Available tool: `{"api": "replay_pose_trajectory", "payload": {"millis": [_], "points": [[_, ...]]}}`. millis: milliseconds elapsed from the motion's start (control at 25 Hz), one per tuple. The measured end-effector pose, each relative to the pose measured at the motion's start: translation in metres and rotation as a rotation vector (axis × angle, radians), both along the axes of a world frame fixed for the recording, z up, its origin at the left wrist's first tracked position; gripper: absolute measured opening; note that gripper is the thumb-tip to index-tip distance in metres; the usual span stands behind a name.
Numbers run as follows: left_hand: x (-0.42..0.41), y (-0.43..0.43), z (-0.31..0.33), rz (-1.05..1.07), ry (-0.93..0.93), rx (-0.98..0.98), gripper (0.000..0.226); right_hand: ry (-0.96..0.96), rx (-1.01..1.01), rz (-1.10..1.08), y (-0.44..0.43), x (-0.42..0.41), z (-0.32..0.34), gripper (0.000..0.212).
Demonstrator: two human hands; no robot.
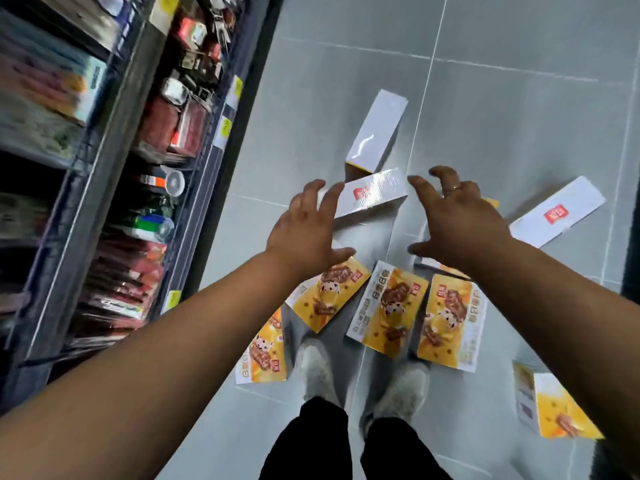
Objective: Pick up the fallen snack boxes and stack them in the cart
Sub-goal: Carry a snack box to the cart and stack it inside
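Note:
Several snack boxes lie scattered on the grey tiled floor. A white-sided box with a red logo [372, 197] lies between my two hands. My left hand [308, 230] is open just left of it, fingers spread. On its right, my right hand [457, 220] is open too, a ring on one finger. Neither hand touches the box as far as I can tell. Another white box [375, 133] lies farther away, and a third [557, 216] to the right. Yellow-faced boxes [389, 308] [450, 320] [329, 296] [265, 348] lie near my feet, one more [554, 405] at the lower right. No cart is in view.
A dark store shelf [194, 188] packed with goods runs along the left side. My two feet in light shoes [317, 370] [401, 389] stand among the yellow boxes. A dark edge [632, 271] shows at the far right.

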State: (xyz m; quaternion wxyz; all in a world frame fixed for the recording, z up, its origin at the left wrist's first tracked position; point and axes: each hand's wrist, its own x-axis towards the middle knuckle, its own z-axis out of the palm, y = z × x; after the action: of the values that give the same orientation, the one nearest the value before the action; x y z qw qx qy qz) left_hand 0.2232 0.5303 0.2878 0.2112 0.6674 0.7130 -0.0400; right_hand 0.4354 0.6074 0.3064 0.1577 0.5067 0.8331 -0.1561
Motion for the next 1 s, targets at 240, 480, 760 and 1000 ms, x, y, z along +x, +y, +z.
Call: {"api": "replay_pose_trajectory", "payload": {"millis": [240,480,760,1000], "points": [[-0.017,0.035,-0.144,0.071,0.030,-0.009,0.109,0.032,-0.016,0.002,0.043,-0.007,-0.154,0.111],[-0.039,0.068,-0.246,0.038,0.097,-0.080,0.117,0.026,-0.003,0.045,0.099,-0.017,-0.262,0.116],[-0.035,0.104,-0.325,-0.030,0.128,-0.109,0.115,0.014,-0.007,0.128,0.137,-0.038,-0.336,0.099],[-0.043,0.117,-0.319,-0.097,0.236,-0.101,0.091,0.011,0.008,0.069,0.133,-0.038,-0.344,0.093]]}}
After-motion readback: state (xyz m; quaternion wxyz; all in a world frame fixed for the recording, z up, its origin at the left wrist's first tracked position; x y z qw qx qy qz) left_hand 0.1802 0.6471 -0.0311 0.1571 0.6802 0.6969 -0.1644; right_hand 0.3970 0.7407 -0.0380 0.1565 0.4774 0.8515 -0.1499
